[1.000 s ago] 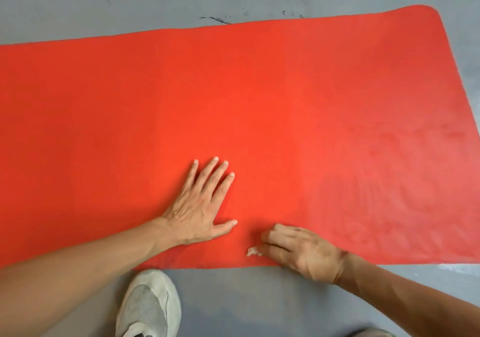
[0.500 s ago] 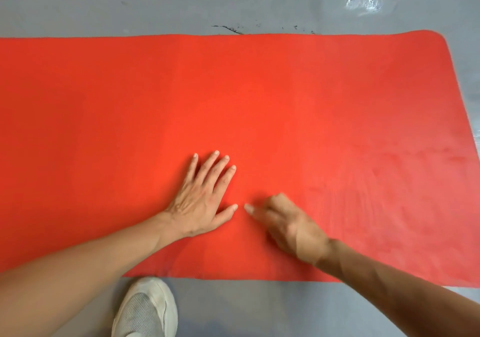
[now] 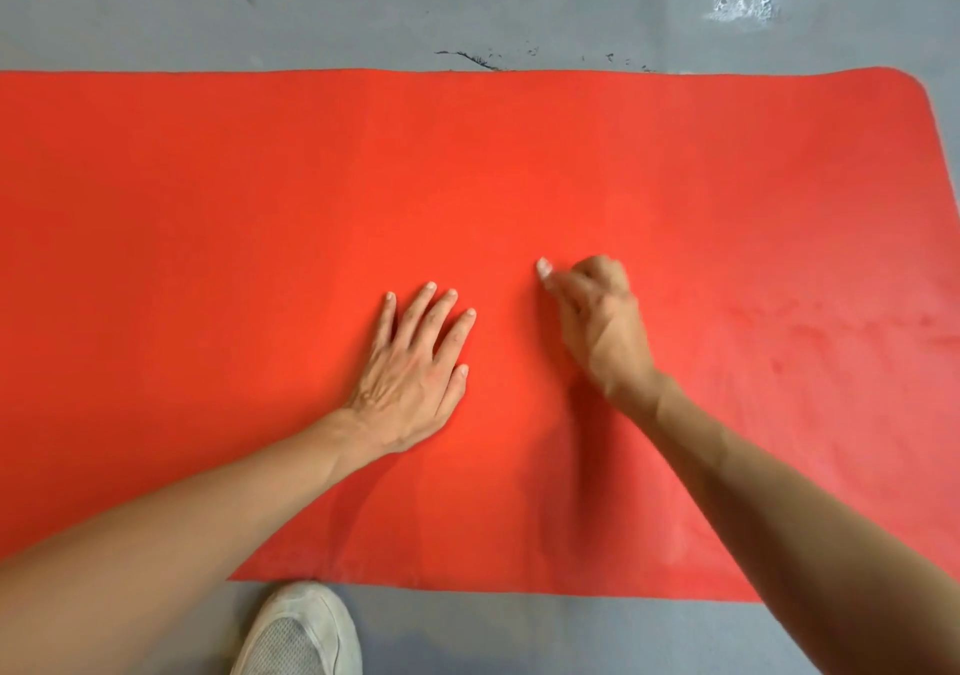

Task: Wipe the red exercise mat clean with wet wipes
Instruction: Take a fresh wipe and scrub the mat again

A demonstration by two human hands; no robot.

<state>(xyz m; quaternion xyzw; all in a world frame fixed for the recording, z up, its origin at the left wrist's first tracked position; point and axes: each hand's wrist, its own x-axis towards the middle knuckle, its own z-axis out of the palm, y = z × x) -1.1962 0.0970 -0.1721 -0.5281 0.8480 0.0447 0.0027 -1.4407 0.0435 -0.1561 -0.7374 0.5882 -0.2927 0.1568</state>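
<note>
The red exercise mat (image 3: 260,206) lies flat on the grey floor and fills most of the view. My left hand (image 3: 415,373) rests palm down on the mat near its middle, fingers straight and spread. To its right my right hand (image 3: 602,321) has its fingers curled round a small white wet wipe (image 3: 544,269), of which only a corner peeks out at the fingertips, pressed on the mat. The mat's right part looks paler and streaked with damp marks.
Grey floor (image 3: 156,9) surrounds the mat. Black scuff marks (image 3: 467,58) sit at the mat's far edge, and a shiny wet patch (image 3: 748,3) is at the far right. My white shoe (image 3: 301,633) stands on the floor by the near edge.
My right hand with the wipe has slid away from the mat's near edge towards the middle, passing beside the left hand. The left hand stays pressed in place.
</note>
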